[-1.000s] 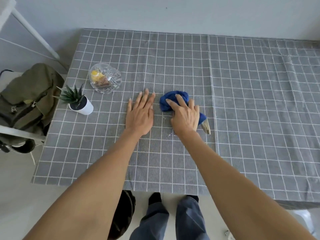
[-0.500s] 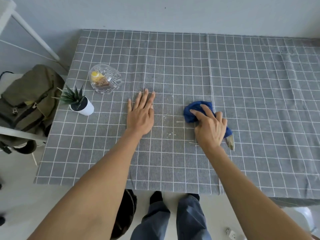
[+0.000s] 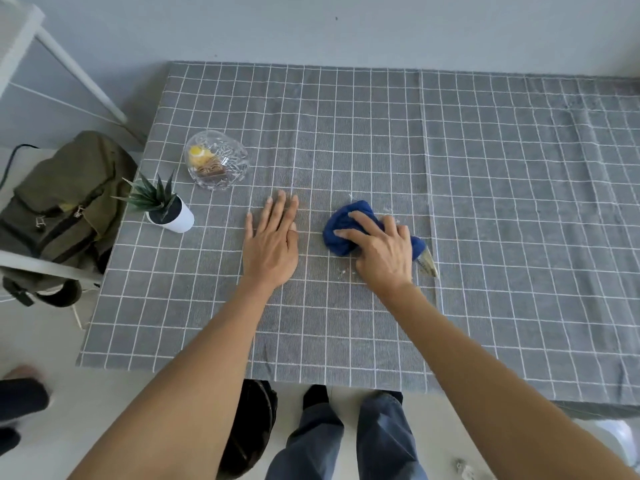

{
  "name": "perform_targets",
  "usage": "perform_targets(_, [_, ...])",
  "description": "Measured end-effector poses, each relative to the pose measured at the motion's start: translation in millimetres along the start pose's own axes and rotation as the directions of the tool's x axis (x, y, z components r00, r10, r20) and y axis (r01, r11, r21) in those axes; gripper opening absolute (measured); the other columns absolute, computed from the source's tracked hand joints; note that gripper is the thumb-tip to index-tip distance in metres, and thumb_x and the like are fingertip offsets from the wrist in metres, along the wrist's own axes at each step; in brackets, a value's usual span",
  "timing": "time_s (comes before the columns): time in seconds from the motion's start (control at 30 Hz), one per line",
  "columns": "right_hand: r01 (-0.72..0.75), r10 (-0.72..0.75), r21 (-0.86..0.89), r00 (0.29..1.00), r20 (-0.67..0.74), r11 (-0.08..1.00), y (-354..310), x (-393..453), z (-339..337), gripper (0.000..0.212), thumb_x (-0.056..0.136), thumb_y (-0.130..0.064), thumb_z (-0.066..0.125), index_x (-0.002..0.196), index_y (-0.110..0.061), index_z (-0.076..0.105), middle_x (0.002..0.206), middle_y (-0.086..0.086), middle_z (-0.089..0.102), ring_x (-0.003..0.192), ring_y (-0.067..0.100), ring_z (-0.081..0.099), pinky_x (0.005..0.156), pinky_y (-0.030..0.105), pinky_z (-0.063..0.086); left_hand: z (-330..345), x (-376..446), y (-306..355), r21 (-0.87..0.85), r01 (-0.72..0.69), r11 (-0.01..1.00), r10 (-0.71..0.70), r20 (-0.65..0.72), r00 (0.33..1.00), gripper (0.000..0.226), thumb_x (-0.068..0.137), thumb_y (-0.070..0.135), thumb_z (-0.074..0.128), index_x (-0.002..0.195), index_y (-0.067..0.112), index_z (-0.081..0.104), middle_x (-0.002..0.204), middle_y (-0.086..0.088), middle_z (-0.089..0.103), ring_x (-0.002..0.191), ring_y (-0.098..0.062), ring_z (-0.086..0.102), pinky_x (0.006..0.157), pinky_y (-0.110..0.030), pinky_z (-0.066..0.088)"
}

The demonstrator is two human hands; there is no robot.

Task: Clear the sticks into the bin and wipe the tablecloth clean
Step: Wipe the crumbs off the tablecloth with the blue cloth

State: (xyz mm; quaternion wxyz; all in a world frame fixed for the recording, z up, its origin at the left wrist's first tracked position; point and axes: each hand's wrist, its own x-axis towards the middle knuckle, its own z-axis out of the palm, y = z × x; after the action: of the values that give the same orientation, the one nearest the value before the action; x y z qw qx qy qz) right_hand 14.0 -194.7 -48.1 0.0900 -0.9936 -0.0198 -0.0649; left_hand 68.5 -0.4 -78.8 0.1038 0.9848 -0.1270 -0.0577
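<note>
Right hand (image 3: 382, 252) clamped on bunched blue cloth (image 3: 341, 230) atop grey checked tablecloth (image 3: 519, 202); left hand (image 3: 272, 240) flat, fingers straight.

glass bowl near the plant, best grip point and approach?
Take the glass bowl by its rim, coming from above with the left hand, which lies flat on the tablecloth nearest it. The bowl sits upright and open-topped; the potted plant crowds its near-left side, so avoid a low side approach there.

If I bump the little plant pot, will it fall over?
Probably, yes. The white pot looks narrow and already leans, with spiky leaves on top, so it may tip and roll. It sits near the tablecloth edge, so it could fall off.
</note>
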Motion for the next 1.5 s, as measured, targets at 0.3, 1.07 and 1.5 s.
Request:
perform_targets(0.3, [-0.160, 0.158, -0.023, 0.985, -0.070, 0.987, 48, -28, -6, 0.056, 0.066, -0.001, 0.063, 0.108, -0.037, 0.068, 0.128, -0.007, 0.059, 0.082, 0.031, 0.051, 0.069, 0.036, 0.035, -1, 1, -5, 0.016, 0.002, 1.000, -0.002, 0.008, 1.000, 0.052, 0.103, 0.030, 0.013, 0.151, 0.029, -0.007, 0.158, 0.006, -0.014, 0.144, -0.010, -0.017, 0.116, -0.044, -0.013])
perform_targets(1.07, [0.068, -0.071, -0.044, 0.995, -0.066, 0.997, 29, -67, -7, 0.052, 0.066, -0.007, 0.051, 0.105, -0.037, 0.069, 0.128, -0.007, 0.059, 0.080, 0.029, 0.053, 0.066, 0.037, 0.040, 5, -45, 7, -0.020, 0.021, 1.000, -0.022, -0.031, 0.999, 0.054, 0.097, 0.037, 0.001, 0.150, 0.030, -0.003, 0.159, 0.007, -0.006, 0.146, -0.012, -0.010, 0.119, -0.046, -0.004])
perform_targets(1.5, [-0.013, 0.013, 0.000, 0.998, -0.057, 1.000, 14, -59, -19, 0.047, 0.069, -0.013, 0.047, 0.104, -0.037, 0.069, 0.127, -0.007, 0.059, 0.080, 0.028, 0.050, 0.067, 0.034, 0.035, 6, -46, 7, 0.011, 0.021, 1.000, -0.021, -0.048, 0.999, 0.055, 0.096, 0.039, 0.002, 0.151, 0.031, -0.003, 0.159, 0.007, -0.004, 0.146, -0.011, -0.009, 0.119, -0.045, -0.005])
